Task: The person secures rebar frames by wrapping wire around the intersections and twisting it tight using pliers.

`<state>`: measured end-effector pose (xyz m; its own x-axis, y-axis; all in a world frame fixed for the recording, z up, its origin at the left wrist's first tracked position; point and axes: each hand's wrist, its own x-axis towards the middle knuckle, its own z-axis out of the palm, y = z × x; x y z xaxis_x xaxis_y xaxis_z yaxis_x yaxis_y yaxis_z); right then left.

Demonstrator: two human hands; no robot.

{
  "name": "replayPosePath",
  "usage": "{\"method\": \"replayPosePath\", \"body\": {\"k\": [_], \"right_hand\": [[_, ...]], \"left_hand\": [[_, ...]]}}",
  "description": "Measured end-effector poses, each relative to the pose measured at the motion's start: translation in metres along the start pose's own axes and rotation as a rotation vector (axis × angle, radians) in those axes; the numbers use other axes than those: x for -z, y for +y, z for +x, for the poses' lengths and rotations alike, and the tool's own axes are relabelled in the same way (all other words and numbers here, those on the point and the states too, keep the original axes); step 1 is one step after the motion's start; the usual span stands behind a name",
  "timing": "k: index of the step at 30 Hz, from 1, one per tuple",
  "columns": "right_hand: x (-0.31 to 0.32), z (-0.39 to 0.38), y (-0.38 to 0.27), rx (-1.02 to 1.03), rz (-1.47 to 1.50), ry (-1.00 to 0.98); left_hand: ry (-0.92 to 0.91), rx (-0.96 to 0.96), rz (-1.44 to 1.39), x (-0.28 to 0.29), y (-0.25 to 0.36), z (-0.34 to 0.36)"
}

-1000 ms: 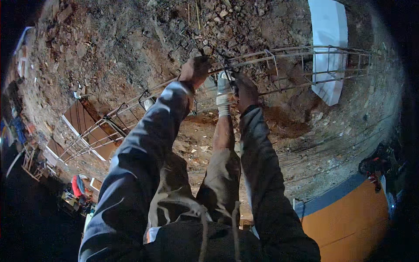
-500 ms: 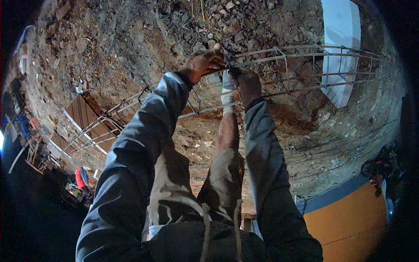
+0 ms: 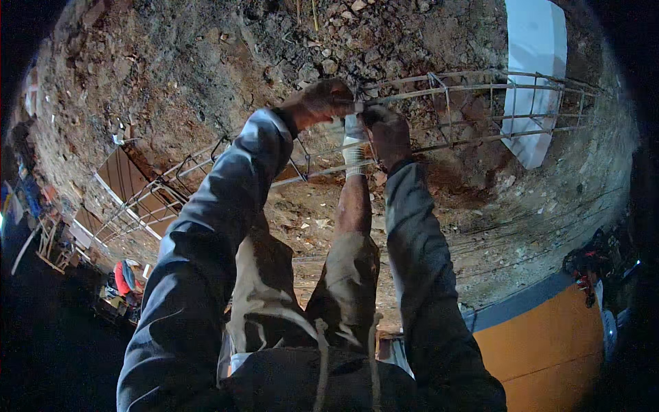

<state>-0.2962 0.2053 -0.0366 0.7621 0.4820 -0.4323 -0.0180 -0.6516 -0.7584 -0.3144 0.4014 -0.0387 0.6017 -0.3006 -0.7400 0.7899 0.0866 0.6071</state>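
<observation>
A long rebar cage (image 3: 449,113) of thin rods and square stirrups stretches sideways across the ground in front of me. At its far rod, my left hand (image 3: 320,101) is closed, fingertips pinched together where a rod meets a stirrup. Close on its right, my right hand (image 3: 388,135) is also closed, its fingers at the same joint. The small thing between the fingertips is hidden and too small to name. My foot in a pale shoe or sock (image 3: 354,147) shows beneath the hands, among the rods.
Rough soil and stones (image 3: 206,69) lie beyond the cage. A white slab (image 3: 535,82) passes under its right end; brown panels (image 3: 123,175) lie by its left end. An orange surface with a grey border (image 3: 542,336) is at lower right. A person in red (image 3: 125,278) is far left.
My left hand's raised thumb has come down and its fingers have drawn in toward the joint. My right hand stays almost in place. The view has shifted slightly.
</observation>
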Motion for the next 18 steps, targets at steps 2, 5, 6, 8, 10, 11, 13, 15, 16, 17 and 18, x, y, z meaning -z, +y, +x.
{"method": "replayPosePath", "body": {"k": [2,5,6,8,10,11,13,15,16,17,18], "right_hand": [[0.003,-0.001,-0.008,-0.21,0.397,0.074],[0.014,0.004,-0.016,-0.171,0.062,-0.093],[0.011,0.005,-0.019,-0.172,0.072,-0.099],[0.015,0.004,-0.02,0.099,-0.14,0.049],[0.013,0.001,-0.023,0.163,-0.168,0.129],[0.008,0.003,-0.03,0.231,-0.188,0.208],[0.0,0.0,-0.05,0.115,-0.251,0.271],[-0.005,0.002,-0.044,-0.021,-0.374,0.357],[-0.004,0.006,-0.049,-0.019,-0.374,0.356],[-0.003,0.01,-0.053,-0.172,-0.432,0.263],[0.0,0.013,-0.057,-0.324,-0.488,0.167]], "left_hand": [[-0.037,0.0,0.069,-0.001,0.009,-0.001],[-0.148,-0.176,0.414,0.0,0.008,-0.001],[-0.144,-0.165,0.416,0.001,0.003,-0.002],[0.057,-0.357,0.824,-0.009,0.018,-0.005],[0.094,-0.25,0.893,-0.026,0.022,-0.013],[0.264,-0.346,0.955,-0.029,0.014,-0.015],[0.444,-0.374,0.992,-0.038,0.014,-0.027],[0.461,-0.26,0.987,-0.043,0.006,-0.013],[0.479,-0.137,0.988,-0.044,0.008,-0.011],[0.515,-0.132,0.958,-0.046,0.013,-0.015],[0.517,-0.132,0.955,-0.045,0.009,-0.01]]}}
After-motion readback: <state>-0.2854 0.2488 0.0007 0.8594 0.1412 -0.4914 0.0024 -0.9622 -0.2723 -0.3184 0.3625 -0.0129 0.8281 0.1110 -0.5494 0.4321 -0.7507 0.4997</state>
